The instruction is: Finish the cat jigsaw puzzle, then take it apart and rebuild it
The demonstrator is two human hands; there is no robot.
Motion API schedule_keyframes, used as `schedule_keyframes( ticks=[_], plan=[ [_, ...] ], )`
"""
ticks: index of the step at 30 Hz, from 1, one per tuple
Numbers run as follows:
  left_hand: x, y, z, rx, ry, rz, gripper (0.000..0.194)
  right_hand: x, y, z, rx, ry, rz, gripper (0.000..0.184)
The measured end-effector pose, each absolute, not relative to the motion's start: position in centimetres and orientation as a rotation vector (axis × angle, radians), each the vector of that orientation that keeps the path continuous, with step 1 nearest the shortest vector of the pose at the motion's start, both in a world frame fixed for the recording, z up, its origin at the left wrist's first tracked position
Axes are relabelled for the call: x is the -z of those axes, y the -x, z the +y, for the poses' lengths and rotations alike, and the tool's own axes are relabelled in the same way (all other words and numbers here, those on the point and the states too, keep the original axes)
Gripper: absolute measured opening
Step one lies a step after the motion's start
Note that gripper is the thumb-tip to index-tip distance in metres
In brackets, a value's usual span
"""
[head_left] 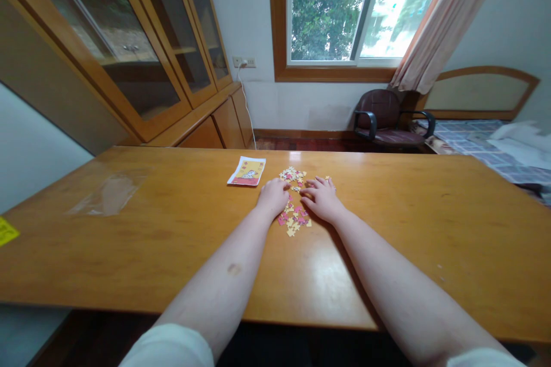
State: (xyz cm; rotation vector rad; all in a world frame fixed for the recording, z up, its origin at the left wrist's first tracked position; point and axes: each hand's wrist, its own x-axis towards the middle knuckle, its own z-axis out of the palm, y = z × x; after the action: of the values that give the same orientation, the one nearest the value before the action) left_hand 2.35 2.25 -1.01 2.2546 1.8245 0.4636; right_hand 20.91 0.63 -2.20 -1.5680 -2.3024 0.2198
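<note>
Small jigsaw puzzle pieces in yellow, pink and white lie on the wooden table in two loose groups, a far pile (292, 174) and a nearer spread (294, 221). A few pieces lie between the two groups. My left hand (274, 198) rests at the left edge of the pieces, palm down, its fingers loosely bent and partly hidden. Opposite it, my right hand (322, 199) is palm down with fingers apart, touching or just above a few pieces. Neither hand visibly holds anything. Left of my left hand lies a picture card (247, 171) with a dog-like figure.
The wooden table (172, 252) spans the view. A clear plastic bag (107, 195) lies at its left, and a yellow label (7, 231) is at the far left edge. Beyond stand a glass-door cabinet (189, 104), an armchair (383, 117) and a bed (469, 137).
</note>
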Motion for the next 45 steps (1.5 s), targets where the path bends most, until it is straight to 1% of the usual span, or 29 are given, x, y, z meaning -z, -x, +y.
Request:
schedule_keyframes(
  ticks=[9, 15, 20, 27, 29, 32, 34, 38, 45],
  plan=[
    [1.37, -2.33, 2.25, -0.437, -2.286, 1.779, 0.036, 2.2, -21.03, 0.67, -0.212, 1.538, -2.222, 0.023],
    [0.91, -2.61, 1.68, -0.406, -2.372, 1.627, 0.036, 2.26, -21.15, 0.81, -0.175, 1.63, -2.113, 0.025],
    [0.71, -2.76, 1.7, -0.432, -2.359, 1.624, 0.039, 2.32, -21.17, 0.79, -0.184, 1.534, -2.247, 0.026],
    [1.24, -2.42, 2.31, -0.512, -2.252, 1.765, 0.038, 2.44, -21.36, 1.18, -0.111, 1.796, -2.085, 0.028],
    [1.35, -2.36, 2.39, -0.518, -2.249, 1.765, 0.038, 2.41, -21.25, 1.08, -0.083, 1.803, -2.114, 0.032],
    [1.43, -2.36, 2.44, -0.505, -2.268, 1.764, 0.038, 2.46, -21.02, 0.73, -0.074, 1.729, -2.234, 0.047],
    [1.43, -2.38, 2.46, -0.489, -2.279, 1.768, 0.038, 2.53, -20.92, 0.54, -0.086, 1.705, -2.286, 0.051],
    [1.41, -2.33, 2.48, -0.472, -2.274, 1.776, 0.037, 2.5, -20.93, 0.49, -0.111, 1.709, -2.303, 0.048],
    [1.4, -2.29, 2.31, -0.447, -2.261, 1.779, 0.037, 1.96, -20.94, 0.44, -0.179, 1.598, -2.321, 0.035]
  ],
)
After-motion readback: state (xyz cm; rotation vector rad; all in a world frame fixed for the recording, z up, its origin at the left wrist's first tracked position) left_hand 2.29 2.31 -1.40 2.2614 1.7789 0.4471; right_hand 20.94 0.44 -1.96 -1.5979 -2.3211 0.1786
